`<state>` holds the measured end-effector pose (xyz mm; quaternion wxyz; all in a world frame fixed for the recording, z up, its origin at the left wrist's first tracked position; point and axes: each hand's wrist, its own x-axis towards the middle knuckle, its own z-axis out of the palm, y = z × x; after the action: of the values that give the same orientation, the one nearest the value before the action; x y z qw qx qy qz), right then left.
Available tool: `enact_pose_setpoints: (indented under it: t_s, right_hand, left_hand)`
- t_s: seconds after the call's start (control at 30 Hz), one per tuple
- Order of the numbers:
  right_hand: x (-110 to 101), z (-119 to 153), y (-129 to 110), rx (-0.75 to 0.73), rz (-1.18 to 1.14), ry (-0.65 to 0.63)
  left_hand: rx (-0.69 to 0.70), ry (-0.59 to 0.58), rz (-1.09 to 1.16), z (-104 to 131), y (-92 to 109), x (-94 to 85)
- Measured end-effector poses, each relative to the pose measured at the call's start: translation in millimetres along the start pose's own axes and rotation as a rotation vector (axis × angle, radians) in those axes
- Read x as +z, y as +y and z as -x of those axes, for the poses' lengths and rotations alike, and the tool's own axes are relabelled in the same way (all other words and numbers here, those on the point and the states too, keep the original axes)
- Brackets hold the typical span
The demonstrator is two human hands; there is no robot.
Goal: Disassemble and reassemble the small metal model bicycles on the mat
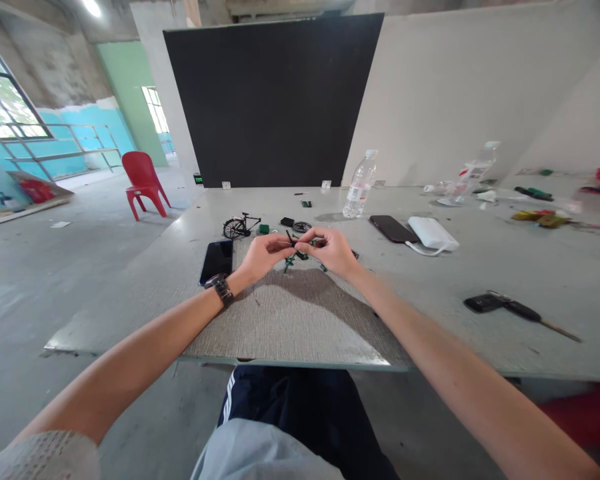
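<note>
Pinching at a small dark-and-green piece (301, 255), the left hand (266, 257) and right hand (331, 250) nearly meet, thumb to fingers on each. Head view: piece is held low over the near-middle of the table (280, 327); thin, spindly, a slim black bar poking up between the hands, green bits showing beneath. Fingers cover much of it; exact form cannot be told.

Just beyond: a miniature bicycle (240, 227), black, wire-thin frame, spoked wheel; a small green block (264, 229); a flat black block (287, 222); a loose spoked wheel (302, 227), lying near the right hand.

Tabletop grey, finely streaked, glossy towards the edges. Glassy black phone (217, 261) near the left wrist. To the right, a dark phone (393, 229) beside a smooth white power bank (433, 234), rounded corners, looped cable. Upright bottle (360, 187): clear ribbed plastic. Matte black panel (275, 100) behind.
</note>
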<state>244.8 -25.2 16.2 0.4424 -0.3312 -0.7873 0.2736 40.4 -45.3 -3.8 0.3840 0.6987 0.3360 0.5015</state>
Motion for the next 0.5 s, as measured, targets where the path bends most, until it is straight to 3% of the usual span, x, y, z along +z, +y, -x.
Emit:
enact_pose_setpoints:
  t_s: [0.17, 0.37, 0.5]
  right_hand:
    - [0.3, 0.4, -0.8, -0.008, 0.016, -0.017]
    - [-2.3, 1.5, -4.8, 0.014, 0.075, -0.033]
    - [-7.0, 0.6, -7.0, 0.051, 0.132, 0.036]
  left_hand:
    - [-0.053, -0.093, 0.082, -1.7, -2.1, 1.4]
    - [-0.124, -0.051, 0.300, -4.3, -8.0, 3.1]
    - [-0.217, -0.057, 0.467, -4.9, -6.1, 0.8]
